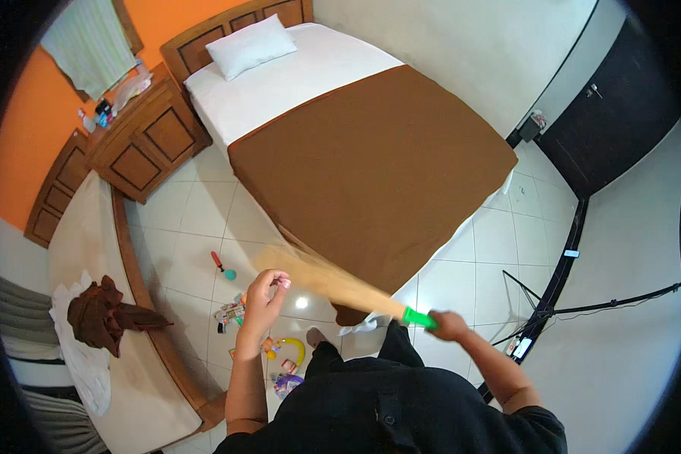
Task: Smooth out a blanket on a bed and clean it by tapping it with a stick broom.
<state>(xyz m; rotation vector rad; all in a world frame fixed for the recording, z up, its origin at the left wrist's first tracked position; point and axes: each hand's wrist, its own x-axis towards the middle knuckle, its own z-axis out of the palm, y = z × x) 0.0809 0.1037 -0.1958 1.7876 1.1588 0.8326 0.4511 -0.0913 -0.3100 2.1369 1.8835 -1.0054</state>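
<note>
My right hand (449,326) grips the green handle (420,318) of a stick broom (335,284). Its tan bristles point left across the near corner of the bed and blur with motion. I see a brown blanket (369,176) spread over the lower part of the bed, a fold of it hanging at the near corner. Above it a white sheet (318,71) shows, and one white pillow (251,46) lies near the wooden headboard (227,34). My left hand (265,298) is raised left of the broom, fingers loosely curled and apart from the thumb, with nothing in it.
Several toys (284,349) and a red-handled item (218,260) lie on the tiled floor (196,258). At left, crumpled brown cloth (96,315) rests on a bare mattress (142,380). A wooden cabinet (147,139) stands between the beds. A black stand (545,311) leans at right.
</note>
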